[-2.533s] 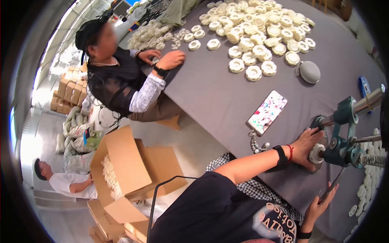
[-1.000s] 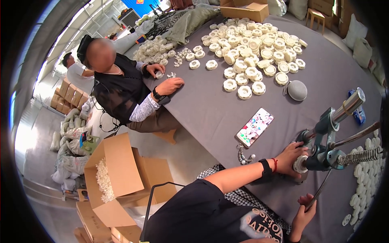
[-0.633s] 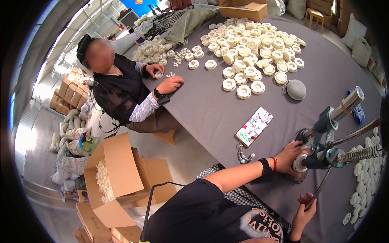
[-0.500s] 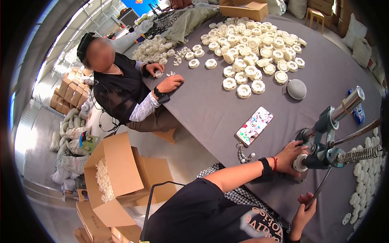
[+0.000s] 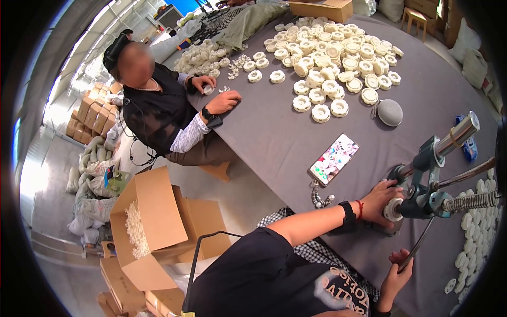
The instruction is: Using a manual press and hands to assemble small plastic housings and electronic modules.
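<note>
left hand (image 5: 381, 202) is gripping the white ring (image 5: 392, 210) seated under the press (image 5: 429, 182) | right hand (image 5: 397, 270) is clenching the lever (image 5: 417, 245) | risk: fingers are sitting close, a pull could be pinching them

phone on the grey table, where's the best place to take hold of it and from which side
Take the phone across its two long edges near the middle, coming straight down from above. It lies flat, screen up, slanted on the grey table, with bare cloth along both long sides; a beaded chain trails from its near end, so avoid that end.
</note>
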`<state>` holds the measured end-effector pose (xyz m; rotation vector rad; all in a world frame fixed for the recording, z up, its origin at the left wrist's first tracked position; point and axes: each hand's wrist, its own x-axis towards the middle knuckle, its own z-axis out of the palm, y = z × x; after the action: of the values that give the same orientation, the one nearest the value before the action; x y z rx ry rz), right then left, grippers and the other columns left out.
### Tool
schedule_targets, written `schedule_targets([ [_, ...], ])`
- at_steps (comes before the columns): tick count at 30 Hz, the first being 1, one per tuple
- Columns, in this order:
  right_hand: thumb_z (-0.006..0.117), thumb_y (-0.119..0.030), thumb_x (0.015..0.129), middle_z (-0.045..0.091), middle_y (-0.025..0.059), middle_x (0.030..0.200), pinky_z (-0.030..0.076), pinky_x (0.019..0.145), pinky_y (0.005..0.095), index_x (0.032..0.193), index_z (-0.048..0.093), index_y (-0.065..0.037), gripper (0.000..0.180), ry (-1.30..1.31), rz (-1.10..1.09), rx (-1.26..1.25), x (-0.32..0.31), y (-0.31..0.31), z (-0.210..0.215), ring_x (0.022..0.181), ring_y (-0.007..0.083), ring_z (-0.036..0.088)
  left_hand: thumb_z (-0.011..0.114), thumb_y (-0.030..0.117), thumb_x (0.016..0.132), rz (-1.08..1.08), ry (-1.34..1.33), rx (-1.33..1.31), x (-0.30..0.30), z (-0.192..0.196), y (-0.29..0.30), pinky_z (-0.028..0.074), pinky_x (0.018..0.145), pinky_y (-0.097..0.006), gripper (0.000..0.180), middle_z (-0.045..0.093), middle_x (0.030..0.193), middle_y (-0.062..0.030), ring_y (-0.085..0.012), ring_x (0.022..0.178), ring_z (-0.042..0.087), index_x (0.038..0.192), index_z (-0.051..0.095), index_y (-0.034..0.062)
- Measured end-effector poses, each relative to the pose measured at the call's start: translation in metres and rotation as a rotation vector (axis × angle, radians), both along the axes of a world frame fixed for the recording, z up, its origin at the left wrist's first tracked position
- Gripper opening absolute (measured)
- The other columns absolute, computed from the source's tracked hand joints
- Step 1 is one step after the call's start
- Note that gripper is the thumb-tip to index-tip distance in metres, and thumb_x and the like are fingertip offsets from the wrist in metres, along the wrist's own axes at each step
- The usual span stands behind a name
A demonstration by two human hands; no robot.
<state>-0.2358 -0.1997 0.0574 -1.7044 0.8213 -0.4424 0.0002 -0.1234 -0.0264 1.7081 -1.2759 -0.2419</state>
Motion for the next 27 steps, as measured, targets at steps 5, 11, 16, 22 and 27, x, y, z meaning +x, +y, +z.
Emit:
schedule_targets([
  [5,0.039,0.008,0.074,0.062,0.0135,0.092,0.050,0.082,0.0328,0.114,0.052,0.006,0.042,0.013,-0.007,-0.002,-0.0020,0.0002,0.0001,0.084,0.0197,0.062,0.086,0.041,0.050,-0.001,0.001,-0.005,-0.0022,0.0010,-0.0007,0.021,0.109,-0.052,0.089,0.041,0.139,-0.0136,-0.0413,0.134,0.025,0.123,0.047,0.0098],
  [11,0.038,0.009,0.075,0.062,0.0134,0.092,0.050,0.083,0.0328,0.114,0.052,0.006,0.042,-0.011,-0.013,0.015,-0.0022,-0.0012,-0.0024,0.085,0.0197,0.062,0.086,0.041,0.049,0.010,0.006,-0.011,-0.0022,-0.0009,-0.0012,0.022,0.108,-0.052,0.088,0.042,0.138,-0.0128,-0.0415,0.133,0.026,0.123,0.048,0.0121],
  [16,0.038,0.010,0.074,0.062,0.0138,0.093,0.050,0.082,0.0323,0.115,0.051,0.006,0.043,-0.018,0.010,-0.001,0.0019,0.0011,0.0008,0.084,0.0202,0.062,0.086,0.040,0.049,0.027,-0.023,-0.049,0.0026,0.0002,-0.0017,0.022,0.108,-0.052,0.085,0.044,0.136,-0.0123,-0.0411,0.132,0.029,0.121,0.050,0.0130],
  [22,0.038,0.010,0.072,0.063,0.0141,0.091,0.051,0.080,0.0314,0.113,0.052,0.006,0.043,-0.064,0.006,0.028,-0.0002,0.0000,-0.0019,0.081,0.0203,0.062,0.085,0.039,0.049,-0.004,-0.033,-0.016,0.0014,0.0007,-0.0018,0.024,0.107,-0.052,0.084,0.046,0.133,-0.0117,-0.0412,0.131,0.030,0.121,0.051,0.0121],
  [27,0.039,0.009,0.071,0.063,0.0139,0.089,0.051,0.079,0.0313,0.111,0.052,0.006,0.042,-0.060,0.031,0.036,-0.0004,0.0003,0.0000,0.080,0.0193,0.062,0.085,0.041,0.051,0.021,-0.032,-0.009,-0.0028,0.0042,0.0011,0.026,0.108,-0.050,0.088,0.045,0.134,-0.0151,-0.0414,0.132,0.029,0.124,0.050,0.0072],
])
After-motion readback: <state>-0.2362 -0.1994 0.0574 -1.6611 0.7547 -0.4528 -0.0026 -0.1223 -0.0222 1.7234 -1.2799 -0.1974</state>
